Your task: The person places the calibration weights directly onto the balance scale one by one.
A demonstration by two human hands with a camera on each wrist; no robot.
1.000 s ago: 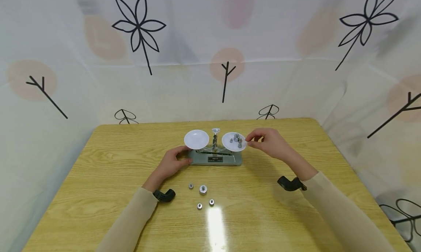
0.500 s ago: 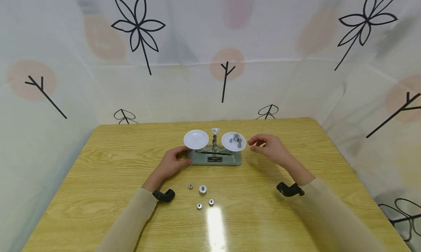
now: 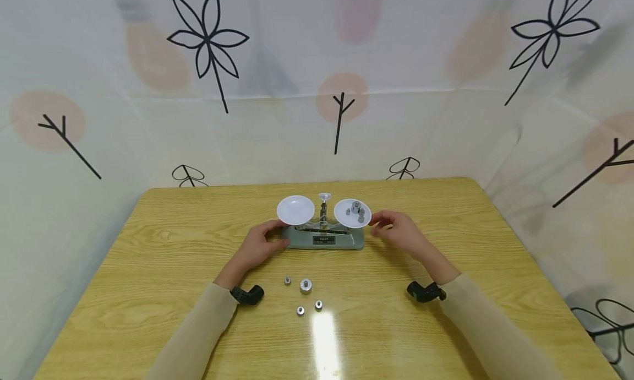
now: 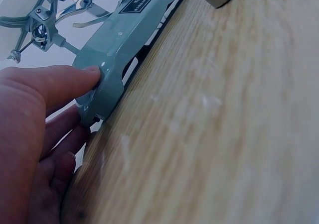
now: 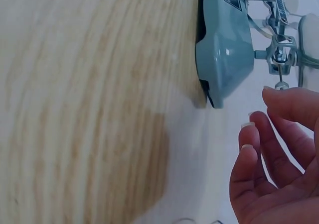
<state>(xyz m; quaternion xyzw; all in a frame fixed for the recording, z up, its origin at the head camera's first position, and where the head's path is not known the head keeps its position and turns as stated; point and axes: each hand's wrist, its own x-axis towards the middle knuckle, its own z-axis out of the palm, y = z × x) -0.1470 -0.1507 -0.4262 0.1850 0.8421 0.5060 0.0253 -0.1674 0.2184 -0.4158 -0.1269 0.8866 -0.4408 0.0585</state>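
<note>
A grey-green balance scale [image 3: 302,241] stands on the table with two white pans. Its left pan [image 3: 295,210] is bare, while the right pan [image 3: 342,212] carries several metal weights [image 3: 355,207]. My left hand [image 3: 258,245] grips the left end of the base, thumb on top in the left wrist view and the other fingers behind. Beside the right pan is my right hand [image 3: 401,234], fingers loosely bent and nothing seen between them. In the right wrist view its thumb is close to the small adjusting nut [image 5: 281,85] at the beam's end; whether they touch, I cannot tell.
Several loose weights lie in front of the scale, the largest [image 3: 305,286] nearest to it. The wooden table [image 3: 163,270] backs onto a patterned cloth [image 3: 277,137], which also hangs at both sides.
My right hand backed off slightly from the right pan's edge, then came lower and closer to the beam's right end. The left hand and the weights stayed put.
</note>
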